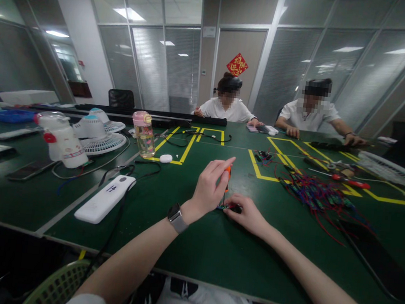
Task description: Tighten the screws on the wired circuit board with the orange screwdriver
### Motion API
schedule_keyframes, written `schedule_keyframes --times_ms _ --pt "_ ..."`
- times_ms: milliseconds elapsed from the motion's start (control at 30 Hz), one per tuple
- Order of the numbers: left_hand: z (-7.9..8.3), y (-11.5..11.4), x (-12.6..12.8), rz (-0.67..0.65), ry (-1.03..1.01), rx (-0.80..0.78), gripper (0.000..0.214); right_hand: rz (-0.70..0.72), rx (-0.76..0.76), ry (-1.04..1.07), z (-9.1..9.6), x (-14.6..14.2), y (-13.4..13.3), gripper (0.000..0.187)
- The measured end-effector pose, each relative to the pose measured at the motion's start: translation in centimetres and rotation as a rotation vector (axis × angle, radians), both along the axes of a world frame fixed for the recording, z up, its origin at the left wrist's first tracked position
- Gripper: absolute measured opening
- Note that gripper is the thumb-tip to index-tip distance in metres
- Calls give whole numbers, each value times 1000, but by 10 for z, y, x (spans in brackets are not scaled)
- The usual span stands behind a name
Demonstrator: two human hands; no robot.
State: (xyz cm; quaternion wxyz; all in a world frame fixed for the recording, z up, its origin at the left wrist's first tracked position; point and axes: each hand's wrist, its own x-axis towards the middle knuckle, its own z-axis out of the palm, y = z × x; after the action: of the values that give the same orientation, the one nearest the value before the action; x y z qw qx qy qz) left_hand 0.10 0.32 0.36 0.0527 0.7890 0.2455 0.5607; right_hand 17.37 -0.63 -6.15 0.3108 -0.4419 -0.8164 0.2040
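My left hand, with a watch at its wrist, is closed around the orange handle of a screwdriver. The screwdriver stands upright, its dark shaft reaching down to a small circuit board on the green table. Low on the table, my right hand pinches that board at its right side. Red and black wire shows beside its fingers. The board is tiny and partly covered, so its details cannot be made out.
At right lies a tangled pile of wired circuit boards, with a red-handled screwdriver behind it. To the left are a white power bank, a pink-lidded bottle and a white fan. Two people sit across the table.
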Motion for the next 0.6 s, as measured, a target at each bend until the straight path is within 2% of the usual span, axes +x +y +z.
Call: schedule_keyframes --times_ms 233,467,600 --pt "0 0 1 53 -14 18 26 11 -6 0 1 0 0 11" --pt "-1 -1 1 -10 6 30 34 12 -3 -3 0 1 0 11" --pt "-1 0 0 30 -5 34 27 6 -2 -14 1 0 0 10"
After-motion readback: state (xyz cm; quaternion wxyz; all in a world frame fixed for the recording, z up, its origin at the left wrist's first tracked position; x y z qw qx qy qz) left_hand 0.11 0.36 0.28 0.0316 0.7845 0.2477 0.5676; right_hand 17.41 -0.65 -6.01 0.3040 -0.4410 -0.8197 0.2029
